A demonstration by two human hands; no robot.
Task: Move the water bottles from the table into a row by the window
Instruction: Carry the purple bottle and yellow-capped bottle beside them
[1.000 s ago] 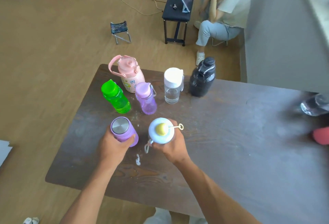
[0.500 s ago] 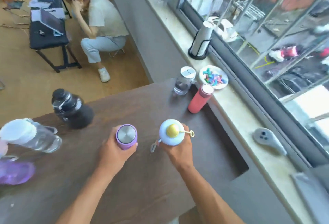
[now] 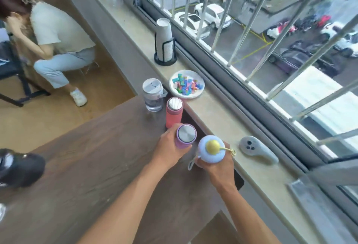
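Note:
My left hand (image 3: 168, 149) grips a purple bottle with a steel lid (image 3: 185, 136), held upright just in front of a coral-red bottle (image 3: 173, 114). My right hand (image 3: 217, 166) holds a pale blue bottle with a yellow knob (image 3: 211, 150) to the right of the purple one, at the table's window-side edge. The coral-red bottle and a clear bottle with a grey lid (image 3: 152, 94) stand in a line along that edge of the dark wooden table (image 3: 96, 176). A black bottle (image 3: 19, 167) stays at the far left.
On the stone windowsill (image 3: 222, 119) sit a white plate of coloured pieces (image 3: 186, 84), a stack of paper cups in a black holder (image 3: 165, 43) and a grey controller (image 3: 256, 151). A person sits crouched on the floor at left (image 3: 52, 44). Window bars run behind the sill.
My view has swung from the bottle cluster toward the window. Both hands have carried their bottles to the table's window edge, close to the coral-red bottle.

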